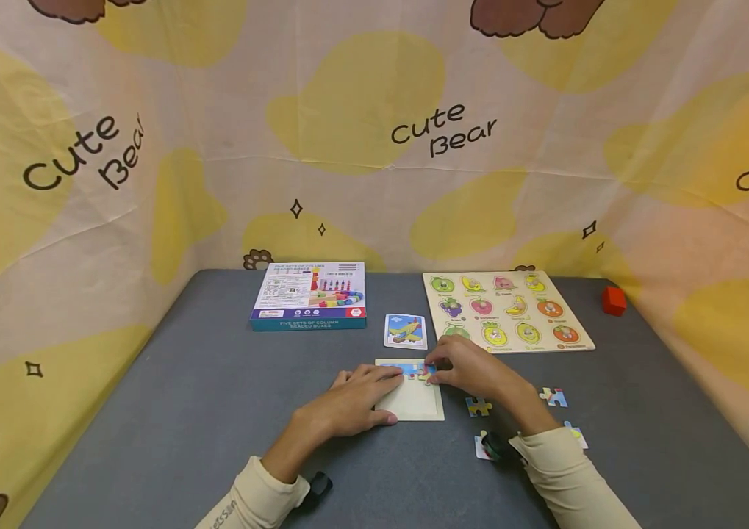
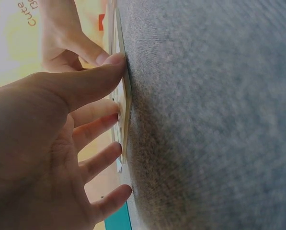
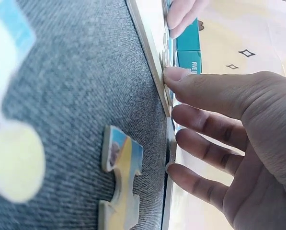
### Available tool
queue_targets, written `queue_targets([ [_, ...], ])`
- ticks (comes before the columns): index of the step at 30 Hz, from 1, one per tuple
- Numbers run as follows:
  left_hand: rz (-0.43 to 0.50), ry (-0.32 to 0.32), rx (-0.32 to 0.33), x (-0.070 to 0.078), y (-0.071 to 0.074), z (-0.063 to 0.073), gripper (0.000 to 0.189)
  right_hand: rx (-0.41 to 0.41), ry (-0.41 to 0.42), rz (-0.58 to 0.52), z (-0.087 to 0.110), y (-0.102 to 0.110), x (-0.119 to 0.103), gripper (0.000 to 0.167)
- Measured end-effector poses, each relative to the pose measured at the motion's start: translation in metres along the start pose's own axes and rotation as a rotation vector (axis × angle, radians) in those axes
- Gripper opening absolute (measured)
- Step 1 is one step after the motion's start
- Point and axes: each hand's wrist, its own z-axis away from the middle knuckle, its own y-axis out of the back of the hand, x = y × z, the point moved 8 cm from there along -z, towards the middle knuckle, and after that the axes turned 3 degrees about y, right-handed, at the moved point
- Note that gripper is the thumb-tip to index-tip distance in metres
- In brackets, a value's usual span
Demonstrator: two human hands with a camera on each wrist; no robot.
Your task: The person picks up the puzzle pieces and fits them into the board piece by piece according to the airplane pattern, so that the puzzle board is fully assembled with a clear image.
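A pale wooden puzzle board [image 1: 417, 402] lies flat in front of me, with blue picture pieces [image 1: 407, 369] along its far side. My left hand [image 1: 357, 402] rests on its left part, fingers spread and thumb at the near edge; the left wrist view shows the fingertips [image 2: 115, 149] on the board. At the far right corner, my right hand [image 1: 470, 367] pinches a puzzle piece [image 1: 424, 373] between thumb and fingers, low against the board. Most of that piece is hidden by the fingers. In the right wrist view, the thumb [image 3: 181, 76] is right at the board's edge.
Several loose pieces lie to the right, including a yellow-and-blue one [image 1: 478, 407] and another [image 1: 553, 397] beyond the right forearm. Behind the board are an airplane picture card [image 1: 406, 332], a bead-set box [image 1: 308, 323], a fruit board [image 1: 513, 323] and a red block [image 1: 614, 301].
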Motion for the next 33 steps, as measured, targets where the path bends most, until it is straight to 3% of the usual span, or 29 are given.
queue_targets([
  [9,-0.006,-0.006,-0.004,0.0006,0.0006,0.0001,0.064,0.026,0.052,-0.006,-0.0001,-0.0023,-0.0039,0.021],
  [33,0.001,0.013,0.002,0.0040,0.0001,-0.0031,0.064,0.085,0.007,0.047,-0.0016,-0.0015,-0.0087,0.017],
])
